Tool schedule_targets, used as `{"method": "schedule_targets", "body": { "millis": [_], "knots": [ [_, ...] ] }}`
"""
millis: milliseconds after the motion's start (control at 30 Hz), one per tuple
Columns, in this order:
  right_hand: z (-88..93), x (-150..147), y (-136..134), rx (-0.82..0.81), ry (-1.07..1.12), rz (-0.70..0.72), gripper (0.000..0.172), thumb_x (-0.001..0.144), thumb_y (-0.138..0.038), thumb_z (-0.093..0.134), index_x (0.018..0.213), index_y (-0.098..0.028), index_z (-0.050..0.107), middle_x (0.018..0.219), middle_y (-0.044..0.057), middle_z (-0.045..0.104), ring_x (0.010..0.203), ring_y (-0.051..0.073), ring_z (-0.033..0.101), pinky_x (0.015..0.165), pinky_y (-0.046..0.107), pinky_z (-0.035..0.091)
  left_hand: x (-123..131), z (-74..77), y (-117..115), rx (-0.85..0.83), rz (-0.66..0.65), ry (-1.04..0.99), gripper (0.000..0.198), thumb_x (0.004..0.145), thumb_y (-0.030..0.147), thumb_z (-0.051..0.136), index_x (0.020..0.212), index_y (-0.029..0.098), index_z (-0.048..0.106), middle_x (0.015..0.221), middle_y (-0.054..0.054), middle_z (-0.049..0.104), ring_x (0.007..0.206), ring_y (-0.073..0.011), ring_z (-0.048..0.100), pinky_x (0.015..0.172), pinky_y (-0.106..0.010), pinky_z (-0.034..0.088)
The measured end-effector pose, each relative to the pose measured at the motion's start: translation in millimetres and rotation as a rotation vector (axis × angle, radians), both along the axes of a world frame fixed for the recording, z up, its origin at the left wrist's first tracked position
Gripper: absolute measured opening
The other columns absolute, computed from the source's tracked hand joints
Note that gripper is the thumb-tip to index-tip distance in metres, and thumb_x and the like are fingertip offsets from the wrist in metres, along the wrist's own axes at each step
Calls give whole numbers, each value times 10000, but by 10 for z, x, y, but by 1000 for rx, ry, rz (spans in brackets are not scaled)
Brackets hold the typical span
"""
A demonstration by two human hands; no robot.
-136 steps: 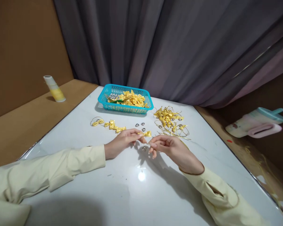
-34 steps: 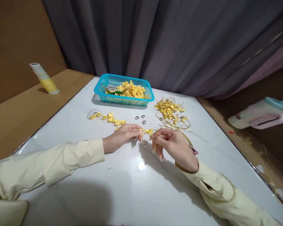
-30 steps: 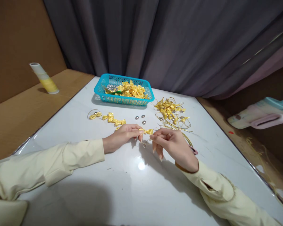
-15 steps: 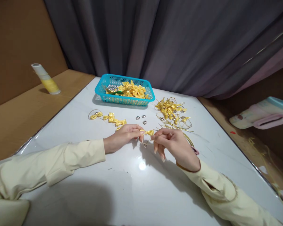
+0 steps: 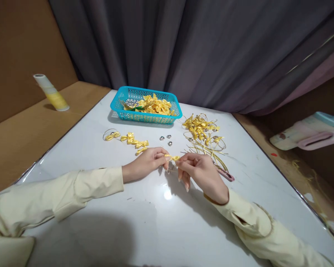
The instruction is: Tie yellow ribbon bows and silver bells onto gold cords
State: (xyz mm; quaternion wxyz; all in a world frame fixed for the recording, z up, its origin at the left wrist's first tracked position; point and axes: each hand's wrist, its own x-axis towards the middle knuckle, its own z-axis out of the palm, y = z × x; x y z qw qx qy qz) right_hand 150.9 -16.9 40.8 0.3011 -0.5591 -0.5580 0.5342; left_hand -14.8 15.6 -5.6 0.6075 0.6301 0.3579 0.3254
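Observation:
Between my two hands, above the white table, is a small yellow ribbon bow (image 5: 174, 158). My left hand (image 5: 153, 160) pinches the bow's left side with thumb and forefinger. At its right side, the fingertips of my right hand (image 5: 202, 171) are closed on the bow, the other fingers bent below. A silver heart charm (image 5: 169, 171) hangs just under the bow on a thin cord, whose ends run up toward my fingers. Beyond my hands lie several loose silver heart charms (image 5: 161, 138). Several yellow bows (image 5: 130, 138) lie left of them, one on a looped cord (image 5: 108, 134).
A blue basket (image 5: 144, 119) at the back holds bows, charms and cords. Right of it lies a pile of bows on cords (image 5: 199, 128), with loose gold cords (image 5: 217, 159) and a pink-handled tool (image 5: 226, 175) nearer. A ribbon roll (image 5: 52, 92) and a tumbler (image 5: 303, 133) flank the table.
My right hand has shifted slightly left, closer to my left hand, and the bow looks flatter between them. More of the pink-handled tool shows now. The view has shifted a little.

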Motion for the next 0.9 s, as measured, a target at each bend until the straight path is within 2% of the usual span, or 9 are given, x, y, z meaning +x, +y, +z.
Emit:
{"method": "schedule_targets", "body": {
  "millis": [300,500,700,900],
  "knots": [
    [-103,-8,-21,70,-87,23,160,741,-188,517,582,-172,506,446,-16,579,292,97,479,352,201,352,17,-46,-37,65,48,101,152,850,292,476,797,160,532,652,-2,613,629,-130,548,617,-258,404],
    [-144,-17,-41,160,-158,57,175,771,-160,476,599,-182,497,432,-18,569,314,106,490,391,209,378,23,-22,-82,117,74,140,114,859,253,451,799,172,505,628,16,594,604,-123,540,601,-249,412],
    [-175,-18,-58,244,-221,61,237,835,-243,473,607,-186,504,406,-24,538,324,100,483,433,212,399,23,14,-103,173,97,177,93,860,233,445,811,174,498,614,22,588,600,-122,550,593,-241,412],
    [-203,-31,-74,317,-281,56,216,842,-235,467,635,-190,509,387,-29,520,331,108,485,422,210,382,29,27,-114,252,106,218,103,870,222,428,814,172,498,624,23,599,595,-113,545,578,-228,400]
  ]
}}
